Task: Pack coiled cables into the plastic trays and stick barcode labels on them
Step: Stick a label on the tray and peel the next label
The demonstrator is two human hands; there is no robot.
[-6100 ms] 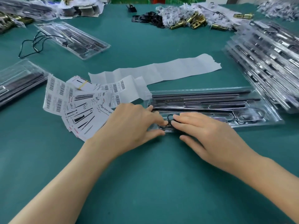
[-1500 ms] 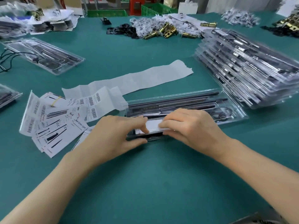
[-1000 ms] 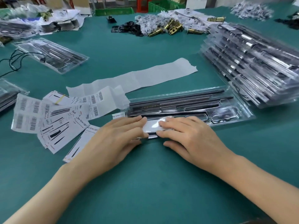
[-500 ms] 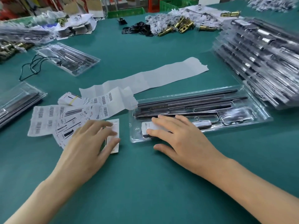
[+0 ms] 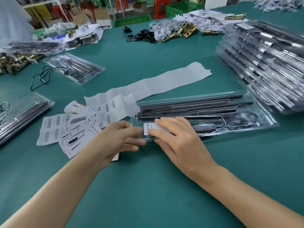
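Clear plastic tray (image 5: 230, 135) lies across the middle of the teal worktop (image 5: 148, 186), with black bars along its far side and a coiled cable (image 5: 243, 120) in its right-end compartment. The right hand (image 5: 177, 137) lies flat on the tray's left end, its grip wide and its straight fingers pressing a white label (image 5: 148, 127). The left hand (image 5: 115, 139) is at the tray's left corner, blurred; I cannot tell what its grip holds. Loose barcode sheets (image 5: 65, 127) lie just left, and a stack of packed trays (image 5: 266, 63) sits far right.

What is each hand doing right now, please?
Left hand: open, fingers at the left end of the clear tray.
Right hand: open, fingers pressing the white label onto it.
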